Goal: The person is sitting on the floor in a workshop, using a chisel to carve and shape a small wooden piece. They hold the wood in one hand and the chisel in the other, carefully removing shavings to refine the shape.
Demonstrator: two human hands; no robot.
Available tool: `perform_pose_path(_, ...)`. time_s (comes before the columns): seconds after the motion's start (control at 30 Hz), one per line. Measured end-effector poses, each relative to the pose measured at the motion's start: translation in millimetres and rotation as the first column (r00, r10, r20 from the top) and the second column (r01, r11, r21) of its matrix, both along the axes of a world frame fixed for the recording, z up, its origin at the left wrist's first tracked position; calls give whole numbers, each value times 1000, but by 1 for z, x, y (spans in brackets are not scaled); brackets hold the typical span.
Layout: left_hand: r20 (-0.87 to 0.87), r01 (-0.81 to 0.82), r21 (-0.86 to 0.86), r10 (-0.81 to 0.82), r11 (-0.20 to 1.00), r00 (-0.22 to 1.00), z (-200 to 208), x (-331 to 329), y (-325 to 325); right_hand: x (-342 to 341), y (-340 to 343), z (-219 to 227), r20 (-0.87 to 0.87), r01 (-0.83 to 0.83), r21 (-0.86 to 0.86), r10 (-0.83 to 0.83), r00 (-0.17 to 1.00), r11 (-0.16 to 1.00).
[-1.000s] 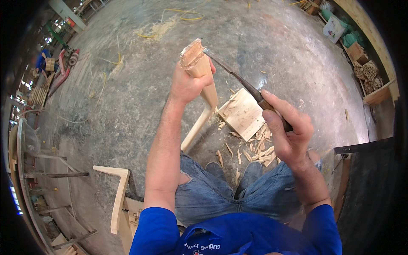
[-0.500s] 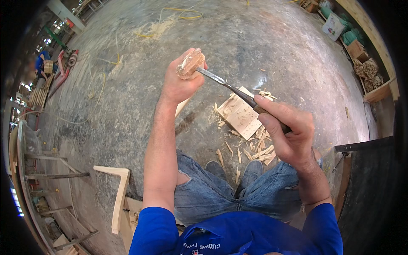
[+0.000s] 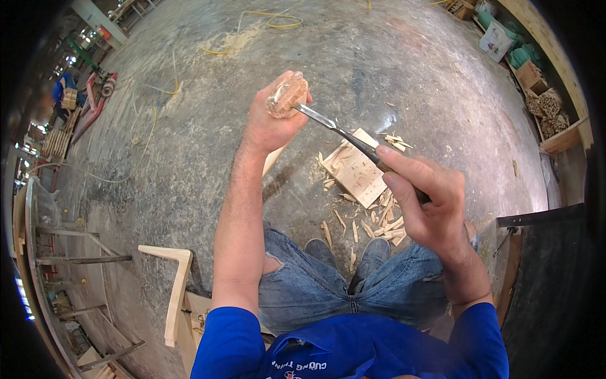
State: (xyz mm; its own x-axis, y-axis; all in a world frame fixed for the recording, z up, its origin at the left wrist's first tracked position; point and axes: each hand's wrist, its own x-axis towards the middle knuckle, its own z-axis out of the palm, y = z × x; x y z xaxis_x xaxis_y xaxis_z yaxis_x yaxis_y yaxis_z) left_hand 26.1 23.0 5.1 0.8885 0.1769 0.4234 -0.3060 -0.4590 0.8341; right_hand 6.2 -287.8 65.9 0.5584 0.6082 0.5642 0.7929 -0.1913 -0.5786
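Note:
My left hand (image 3: 271, 123) is wrapped round a piece of wood (image 3: 288, 95) whose rough, reddish end faces up with a glossy, clear-looking surface. A pale wooden length shows beyond my left forearm; whether it belongs to the same piece I cannot tell. My right hand (image 3: 432, 196) grips the dark handle of a chisel (image 3: 334, 126), thumb and forefinger along it. The shiny blade slants up and left, its tip at the right side of the wood's end. Below the chisel, a flat wooden board (image 3: 356, 170) lies on the floor.
Wood chips (image 3: 385, 221) are scattered beside the board, near my shoes. An angled wooden part (image 3: 180, 284) stands left of my leg. A metal-framed rack (image 3: 82, 260) is at far left, a wooden bin (image 3: 562, 140) at right. Yellow hoses (image 3: 284, 25) lie ahead; another person (image 3: 65, 95) is far left.
My left hand and the wood have shifted very slightly to the right. The chisel's tip stays at the wood. The distant person at the left has moved a little.

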Motion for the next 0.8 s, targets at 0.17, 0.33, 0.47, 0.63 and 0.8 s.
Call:
perform_pose_path(0.17,-17,46,56,-45,997,999,-1,1,-3,-9,2,2,-17,24,10,-23,1000,1000)
perform_pose_path(0.33,29,97,5,-97,995,995,-5,5,-7,-12,5,0,16,57,21,-58,998,998)
perform_pose_path(0.47,53,121,-22,-119,992,991,-2,5,-15,-20,6,5,37,106,-52,-104,994,993)
perform_pose_path(0.63,48,132,-89,-128,987,991,-5,7,-13,-2,10,-16,85,24,127,-35,996,992)
perform_pose_path(0.8,63,174,-195,-165,965,984,-4,5,-5,-1,5,-8,-658,139,618,413,630,774)
